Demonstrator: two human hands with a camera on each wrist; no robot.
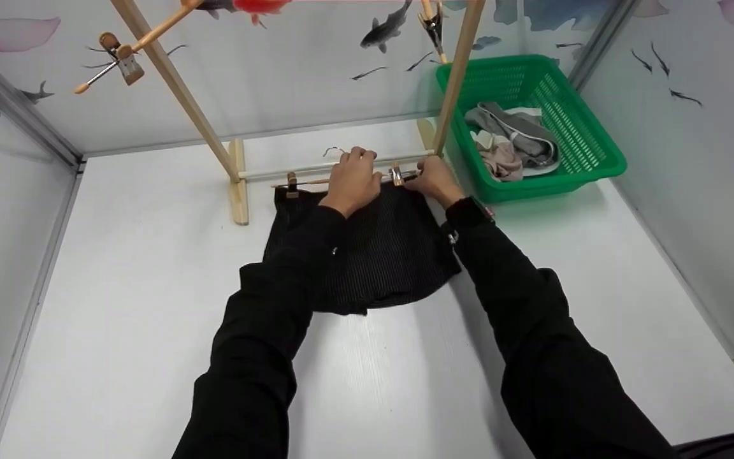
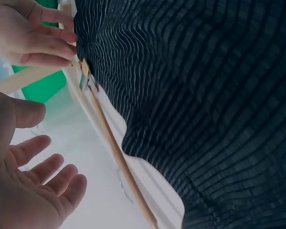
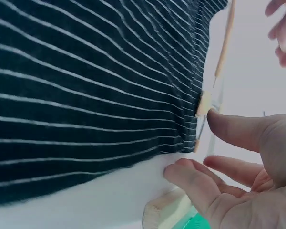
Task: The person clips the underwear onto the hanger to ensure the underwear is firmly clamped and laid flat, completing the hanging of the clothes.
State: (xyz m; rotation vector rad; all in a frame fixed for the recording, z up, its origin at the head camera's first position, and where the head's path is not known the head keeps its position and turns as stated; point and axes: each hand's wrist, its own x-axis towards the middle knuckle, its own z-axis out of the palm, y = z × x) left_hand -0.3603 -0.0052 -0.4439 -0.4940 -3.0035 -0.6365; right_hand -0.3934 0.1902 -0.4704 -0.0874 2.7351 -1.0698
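Note:
A black, thin-striped garment, shaped like a short skirt, lies on the table with its upper edge along a wooden clip hanger. The hanger's left clip sits at the garment's upper left corner, its right clip near the upper right corner. Above the middle of the hanger, my left hand has loosely bent, spread fingers; the left wrist view shows nothing in it. My right hand is beside the right clip, thumb tip close to it, fingers extended by the garment's corner and apart from the thumb.
A wooden rack stands around the hanger, with a left post, right post and low white crossbar. Another clip hanger hangs overhead. At right, a green basket holds crumpled grey and beige cloth.

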